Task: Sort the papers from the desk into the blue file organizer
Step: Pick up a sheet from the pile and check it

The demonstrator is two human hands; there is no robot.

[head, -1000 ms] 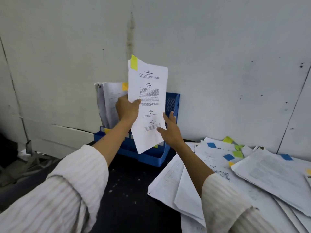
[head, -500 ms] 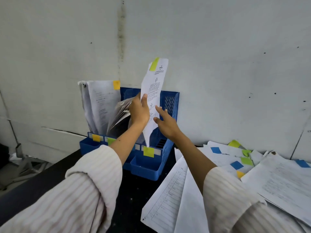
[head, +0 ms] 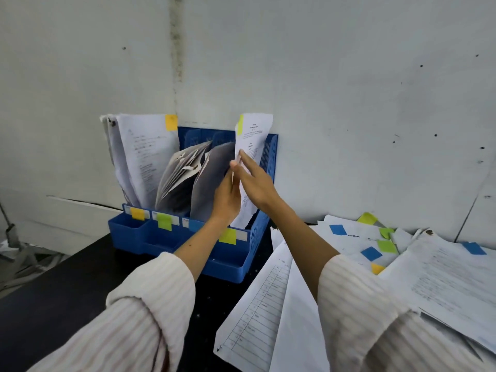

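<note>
Head view: we are working at a dark desk (head: 88,285) against a grey wall (head: 349,89). Since the earlier frame, the paper (head: 252,146) is standing lower in the rightmost slot of the blue file organizer (head: 263,218); left hand (head: 228,197) and right hand (head: 255,181), fingers extended, are pressing it between them.

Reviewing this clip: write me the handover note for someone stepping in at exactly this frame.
Left hand: flat against the left side of the paper with the yellow-green tab, at the rightmost slot of the blue file organizer.
Right hand: fingers extended on that paper's right face, steadying it.
Done: that paper stands in the slot marked by a yellow-green label; the other three slots already hold papers.
Left: release it, then sort the tabbed pile of papers on the desk at right.
</note>
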